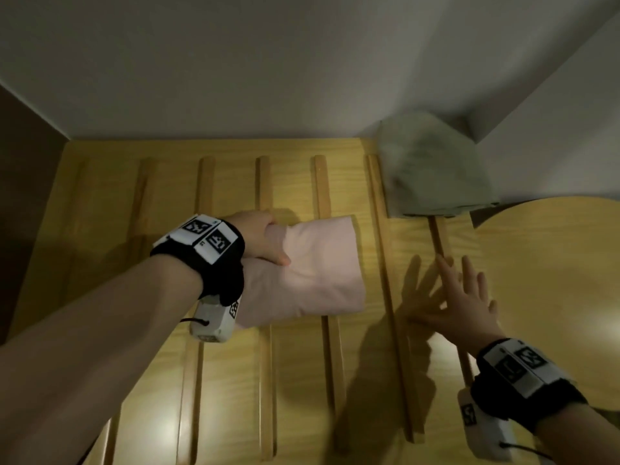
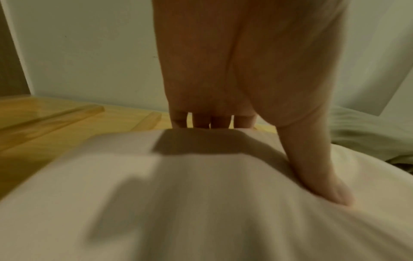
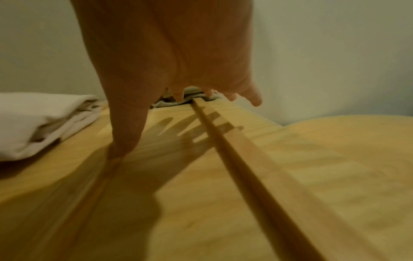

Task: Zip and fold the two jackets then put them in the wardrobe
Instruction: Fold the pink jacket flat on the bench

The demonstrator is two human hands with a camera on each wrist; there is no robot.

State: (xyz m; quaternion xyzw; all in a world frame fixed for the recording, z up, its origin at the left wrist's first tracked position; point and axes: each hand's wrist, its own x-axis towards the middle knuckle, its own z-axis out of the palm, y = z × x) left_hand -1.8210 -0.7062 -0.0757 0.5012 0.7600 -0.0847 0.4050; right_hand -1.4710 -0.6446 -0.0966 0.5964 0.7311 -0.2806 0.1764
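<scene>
A folded pale pink jacket (image 1: pixel 315 266) lies on the slatted wooden shelf (image 1: pixel 167 380) of the wardrobe. My left hand (image 1: pixel 261 239) grips its left edge, thumb pressed on top and fingers curled over the far side; the left wrist view shows the thumb (image 2: pixel 317 173) sunk into the fabric (image 2: pixel 201 203). A folded grey-green jacket (image 1: pixel 432 172) sits in the back right corner, blurred. My right hand (image 1: pixel 463 297) hovers with fingers spread over the shelf, right of the pink jacket (image 3: pixel 38 121), holding nothing.
Raised wooden slats (image 1: pixel 327 347) run front to back across the shelf; one slat (image 3: pixel 245 176) passes under my right hand. A rounded wooden panel (image 1: pixel 553 297) lies at the right. White walls (image 1: pixel 268 62) close off the back and right side.
</scene>
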